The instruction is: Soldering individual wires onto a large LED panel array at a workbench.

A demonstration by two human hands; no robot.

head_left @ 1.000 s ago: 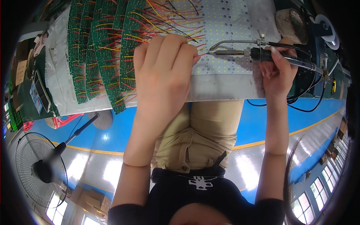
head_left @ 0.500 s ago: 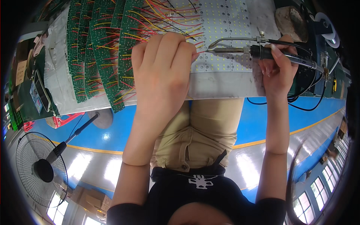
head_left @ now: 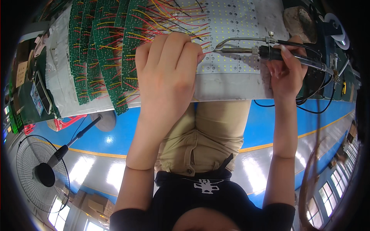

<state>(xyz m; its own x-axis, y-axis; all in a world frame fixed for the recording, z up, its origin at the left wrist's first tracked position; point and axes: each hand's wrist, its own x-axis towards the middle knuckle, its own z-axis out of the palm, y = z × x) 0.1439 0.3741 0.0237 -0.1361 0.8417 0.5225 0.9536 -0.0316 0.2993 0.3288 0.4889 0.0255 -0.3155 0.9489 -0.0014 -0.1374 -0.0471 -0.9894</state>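
Observation:
My left hand (head_left: 165,73) is closed in a pinch on a thin red wire (head_left: 207,52), whose end reaches a white board (head_left: 235,23) dotted with small yellowish squares. In my right hand (head_left: 287,73) is a soldering iron (head_left: 271,54) with a black handle, held nearly level. A thin curved metal tube (head_left: 243,39) is clamped to the iron and bends down to its tip. That tip sits at the white board, close to the wire's end. Left of my left hand lie overlapping green circuit boards (head_left: 104,57) with many red, yellow and black wires; my hand hides part of them.
A brownish block (head_left: 300,24) with a hollow stands at the far right, near a wire spool (head_left: 334,24). Black cables (head_left: 322,107) hang by the table's right edge. A phone (head_left: 43,92) lies at the left. A black fan (head_left: 44,175) stands on the floor.
The soldering iron and my right hand have shifted very slightly to the right. My left hand has hardly moved and keeps its pinch on the wire.

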